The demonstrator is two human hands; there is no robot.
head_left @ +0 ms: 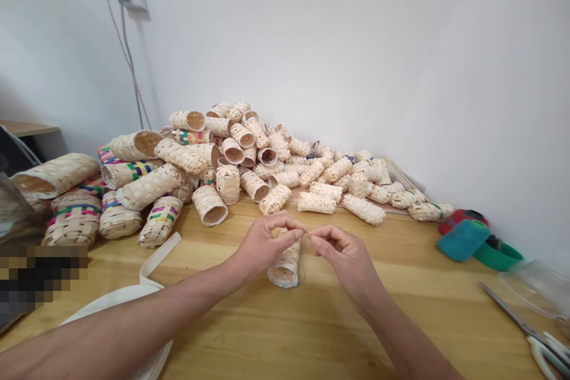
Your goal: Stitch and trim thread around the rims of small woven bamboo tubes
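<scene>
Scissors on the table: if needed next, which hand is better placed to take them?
Likely the right hand: the scissors lie on its side, while the left hand is farther away.

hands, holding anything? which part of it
The left hand and right hand pinch what looks like thin thread between fingertips; which part of it cannot be told.

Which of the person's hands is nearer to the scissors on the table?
The right. The right hand is to the left of the scissors, across bare tabletop; the left hand is farther off in the same direction, beyond the right hand.
</scene>
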